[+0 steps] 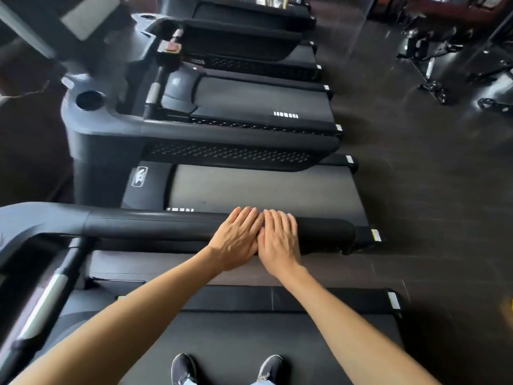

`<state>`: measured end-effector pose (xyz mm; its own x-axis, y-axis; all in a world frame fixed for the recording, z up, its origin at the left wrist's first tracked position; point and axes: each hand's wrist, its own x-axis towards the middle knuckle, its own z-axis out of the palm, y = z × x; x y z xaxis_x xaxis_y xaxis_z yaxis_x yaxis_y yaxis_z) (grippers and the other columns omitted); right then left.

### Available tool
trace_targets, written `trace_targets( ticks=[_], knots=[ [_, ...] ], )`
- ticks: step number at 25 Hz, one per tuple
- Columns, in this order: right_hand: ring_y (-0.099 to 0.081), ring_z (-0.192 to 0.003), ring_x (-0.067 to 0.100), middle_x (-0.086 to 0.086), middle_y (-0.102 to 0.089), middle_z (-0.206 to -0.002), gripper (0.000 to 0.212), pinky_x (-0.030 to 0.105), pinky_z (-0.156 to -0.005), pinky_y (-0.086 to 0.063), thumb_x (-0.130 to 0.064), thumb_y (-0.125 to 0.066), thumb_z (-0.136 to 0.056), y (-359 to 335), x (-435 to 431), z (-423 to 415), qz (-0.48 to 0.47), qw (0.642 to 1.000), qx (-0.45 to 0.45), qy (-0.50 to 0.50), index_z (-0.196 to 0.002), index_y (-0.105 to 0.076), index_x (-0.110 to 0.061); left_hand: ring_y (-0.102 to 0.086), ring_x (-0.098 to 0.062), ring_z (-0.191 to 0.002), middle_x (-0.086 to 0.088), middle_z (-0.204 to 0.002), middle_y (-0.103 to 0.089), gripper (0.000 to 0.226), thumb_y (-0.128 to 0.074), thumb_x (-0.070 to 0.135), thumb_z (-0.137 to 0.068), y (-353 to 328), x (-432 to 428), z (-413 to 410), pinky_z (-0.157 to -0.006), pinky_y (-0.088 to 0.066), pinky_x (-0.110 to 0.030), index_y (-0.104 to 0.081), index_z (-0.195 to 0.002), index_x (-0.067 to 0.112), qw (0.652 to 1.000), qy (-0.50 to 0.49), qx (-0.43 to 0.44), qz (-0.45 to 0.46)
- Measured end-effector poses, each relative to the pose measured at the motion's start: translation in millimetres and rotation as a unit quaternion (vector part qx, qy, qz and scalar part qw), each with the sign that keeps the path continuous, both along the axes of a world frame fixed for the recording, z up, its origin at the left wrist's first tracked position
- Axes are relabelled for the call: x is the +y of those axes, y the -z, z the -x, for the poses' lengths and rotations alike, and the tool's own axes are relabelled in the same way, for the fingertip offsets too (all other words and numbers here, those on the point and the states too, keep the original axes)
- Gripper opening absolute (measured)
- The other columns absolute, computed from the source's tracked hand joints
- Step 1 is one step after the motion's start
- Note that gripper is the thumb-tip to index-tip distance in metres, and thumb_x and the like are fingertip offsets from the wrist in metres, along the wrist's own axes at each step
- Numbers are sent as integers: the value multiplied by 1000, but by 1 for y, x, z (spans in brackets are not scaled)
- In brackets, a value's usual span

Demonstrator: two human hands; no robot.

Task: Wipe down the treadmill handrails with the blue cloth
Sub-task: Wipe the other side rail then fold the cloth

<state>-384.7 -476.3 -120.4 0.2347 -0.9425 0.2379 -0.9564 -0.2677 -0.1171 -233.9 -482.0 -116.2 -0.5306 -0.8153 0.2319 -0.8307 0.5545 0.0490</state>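
Observation:
A thick black padded handrail (155, 225) runs left to right across the middle of the view. My left hand (236, 240) and my right hand (279, 240) lie side by side on it, fingers straight and pressed flat, thumbs touching. The blue cloth is almost fully hidden under the hands; only a pale bluish sliver (288, 215) shows at my right fingertips. The handrail's right end (327, 232) is bare beyond my right hand.
I stand on a treadmill belt (222, 337), shoes at the bottom. A silver-and-black front grip (41, 304) is at lower left. More treadmills (249, 107) line up beyond the rail. Dark floor and exercise machines (433, 65) lie to the right.

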Motion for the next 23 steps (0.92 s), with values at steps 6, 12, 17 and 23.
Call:
trace_targets(
  ticks=[6, 12, 17, 23],
  knots=[
    [-55, -105, 29, 10, -60, -118, 42, 46, -102, -40, -32, -29, -101, -9, 10, -216, -38, 993, -16, -115, -127, -54, -9, -52, -35, -129, -15, -138, -55, 50, -33, 32, -105, -7, 40, -214, -111, -36, -49, -49, -141, 2, 992, -109, -57, -2],
    [-56, -100, 29, 10, -61, -114, 49, 46, -93, -43, -34, -14, -98, -17, 10, -351, -96, 978, 8, -185, -119, -52, -12, -55, -38, -121, -19, -134, -56, 41, -41, 22, -105, -22, 65, -338, -101, -43, -50, -52, -137, -1, 984, -161, -80, 17],
    [-57, -106, 28, 9, -61, -119, 39, 44, -97, -44, -33, -27, -102, -12, 1, -322, -82, 976, 7, -203, -124, -52, -12, -56, -42, -113, -22, -125, -59, 41, -44, 15, -101, -14, 61, -304, -106, -41, -51, -53, -134, -6, 982, -176, -54, 30],
    [-59, -107, 26, 6, -64, -120, 43, 42, -99, -45, -32, -29, -100, -12, -4, -192, -55, 987, -32, -147, -125, -57, -13, -54, -35, -105, -13, -116, -57, 42, -33, 25, -100, -13, 35, -185, -109, -37, -50, -54, -128, 2, 992, -126, -22, -6]
  ],
)
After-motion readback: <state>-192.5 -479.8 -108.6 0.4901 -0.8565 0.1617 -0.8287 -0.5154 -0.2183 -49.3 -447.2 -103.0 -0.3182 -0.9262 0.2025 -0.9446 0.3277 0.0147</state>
